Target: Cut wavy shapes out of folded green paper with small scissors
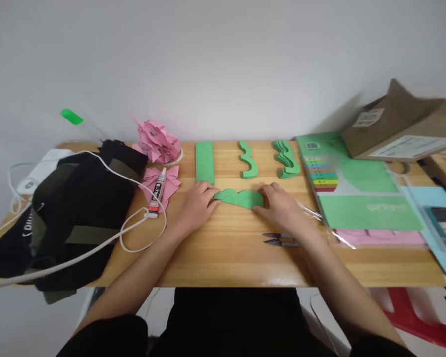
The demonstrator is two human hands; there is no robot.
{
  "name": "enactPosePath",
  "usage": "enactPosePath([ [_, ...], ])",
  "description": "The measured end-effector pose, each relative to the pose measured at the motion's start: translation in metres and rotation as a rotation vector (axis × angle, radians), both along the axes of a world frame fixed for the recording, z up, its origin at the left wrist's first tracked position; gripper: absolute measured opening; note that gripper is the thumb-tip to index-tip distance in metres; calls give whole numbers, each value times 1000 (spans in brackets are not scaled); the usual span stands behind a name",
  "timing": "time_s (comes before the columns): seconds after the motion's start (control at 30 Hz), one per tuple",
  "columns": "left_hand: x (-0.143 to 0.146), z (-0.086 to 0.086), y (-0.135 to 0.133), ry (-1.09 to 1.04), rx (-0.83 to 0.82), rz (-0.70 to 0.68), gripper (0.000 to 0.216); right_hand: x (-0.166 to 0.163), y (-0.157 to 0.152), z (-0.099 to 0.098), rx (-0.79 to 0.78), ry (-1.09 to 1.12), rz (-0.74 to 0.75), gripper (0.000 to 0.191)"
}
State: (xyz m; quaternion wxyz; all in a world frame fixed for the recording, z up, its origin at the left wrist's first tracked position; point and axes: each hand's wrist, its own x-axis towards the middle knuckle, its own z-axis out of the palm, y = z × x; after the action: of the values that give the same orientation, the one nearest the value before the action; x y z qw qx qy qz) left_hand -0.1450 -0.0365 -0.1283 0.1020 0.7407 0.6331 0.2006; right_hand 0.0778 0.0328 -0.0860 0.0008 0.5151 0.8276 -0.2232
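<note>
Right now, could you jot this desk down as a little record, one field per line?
Left hand: at left end of green scalloped piece
Right hand: at its right end
Behind them: green rectangle, wavy green piece, wavy green stack
Left side: glue tube on pink piece
Right side: cardboard box
Near right forearm: dark-bladed snips

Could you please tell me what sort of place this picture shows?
Probably a craft corner, perhaps at home; the picture cannot settle that. On the wooden table lie wavy green cut-outs, a tube marked B-7000 and dark-bladed snips.
</note>
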Motion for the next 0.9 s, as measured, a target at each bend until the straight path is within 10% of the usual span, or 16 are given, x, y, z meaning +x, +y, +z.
enactPosePath([
  [0.9, 5, -7, -8, -152, 160, -99, 6, 25, 4, -17, 1, 450, 123, 13],
])
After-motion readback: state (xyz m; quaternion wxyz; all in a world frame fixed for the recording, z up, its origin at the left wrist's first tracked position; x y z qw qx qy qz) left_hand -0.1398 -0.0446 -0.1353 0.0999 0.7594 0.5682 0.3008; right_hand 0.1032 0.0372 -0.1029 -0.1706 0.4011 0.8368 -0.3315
